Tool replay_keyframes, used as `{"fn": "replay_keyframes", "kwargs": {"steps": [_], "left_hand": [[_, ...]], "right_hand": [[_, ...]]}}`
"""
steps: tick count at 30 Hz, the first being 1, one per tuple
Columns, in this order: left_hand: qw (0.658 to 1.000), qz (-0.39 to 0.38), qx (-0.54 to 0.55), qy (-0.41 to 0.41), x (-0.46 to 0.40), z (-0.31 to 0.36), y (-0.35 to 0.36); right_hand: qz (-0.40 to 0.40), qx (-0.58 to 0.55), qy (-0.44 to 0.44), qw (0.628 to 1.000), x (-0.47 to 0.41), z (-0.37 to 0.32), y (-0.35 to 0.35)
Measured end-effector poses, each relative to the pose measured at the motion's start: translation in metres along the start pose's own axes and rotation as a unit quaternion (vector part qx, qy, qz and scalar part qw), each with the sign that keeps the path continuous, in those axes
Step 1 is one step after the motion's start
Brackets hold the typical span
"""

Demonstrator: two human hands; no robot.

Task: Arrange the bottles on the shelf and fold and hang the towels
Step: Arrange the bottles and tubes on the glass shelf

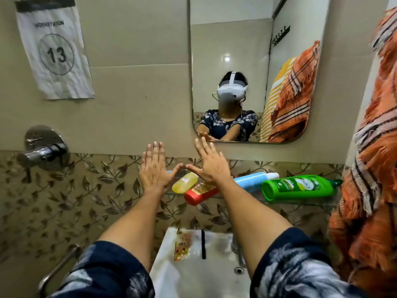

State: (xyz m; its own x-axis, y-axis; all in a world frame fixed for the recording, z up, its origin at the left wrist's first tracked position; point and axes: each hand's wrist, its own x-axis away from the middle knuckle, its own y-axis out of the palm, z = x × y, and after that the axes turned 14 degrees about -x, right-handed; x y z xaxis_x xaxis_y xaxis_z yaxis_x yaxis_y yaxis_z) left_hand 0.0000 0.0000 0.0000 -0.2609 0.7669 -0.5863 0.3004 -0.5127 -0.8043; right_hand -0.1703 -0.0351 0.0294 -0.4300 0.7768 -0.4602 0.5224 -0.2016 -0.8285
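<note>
Several bottles lie on their sides on a glass shelf (300,202) under the mirror: a yellow bottle (184,182), a red bottle (200,194), a blue bottle (253,179) and a green bottle (298,188). My left hand (153,168) and my right hand (209,163) are raised in front of the wall above the shelf, palms away, fingers spread, thumb tips touching. Neither holds anything. An orange striped towel (373,147) hangs in a bunch at the right edge.
A mirror (253,67) shows a person with a headset and a second yellow striped towel. A white basin (193,272) with a sachet and a dark comb-like item sits below. A chrome tap (43,149) and a steel rail (58,269) are at the left.
</note>
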Motion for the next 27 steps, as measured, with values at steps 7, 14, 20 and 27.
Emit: {"fn": "replay_keyframes", "kwargs": {"steps": [7, 14, 20, 27], "left_hand": [[0.985, -0.159, 0.039, 0.044, 0.015, -0.011, 0.017], [0.983, -0.160, 0.095, 0.005, 0.018, -0.008, 0.020], [0.983, -0.125, 0.121, -0.051, 0.020, -0.005, 0.027], [0.829, -0.076, 0.507, -0.224, 0.002, 0.010, 0.010]], "right_hand": [[-0.191, -0.100, 0.069, 0.974, 0.000, -0.013, 0.021], [-0.228, -0.105, 0.099, 0.963, -0.012, -0.021, 0.025], [-0.237, -0.051, 0.088, 0.966, -0.022, -0.023, 0.032], [-0.270, -0.114, 0.073, 0.953, -0.040, -0.021, 0.022]]}}
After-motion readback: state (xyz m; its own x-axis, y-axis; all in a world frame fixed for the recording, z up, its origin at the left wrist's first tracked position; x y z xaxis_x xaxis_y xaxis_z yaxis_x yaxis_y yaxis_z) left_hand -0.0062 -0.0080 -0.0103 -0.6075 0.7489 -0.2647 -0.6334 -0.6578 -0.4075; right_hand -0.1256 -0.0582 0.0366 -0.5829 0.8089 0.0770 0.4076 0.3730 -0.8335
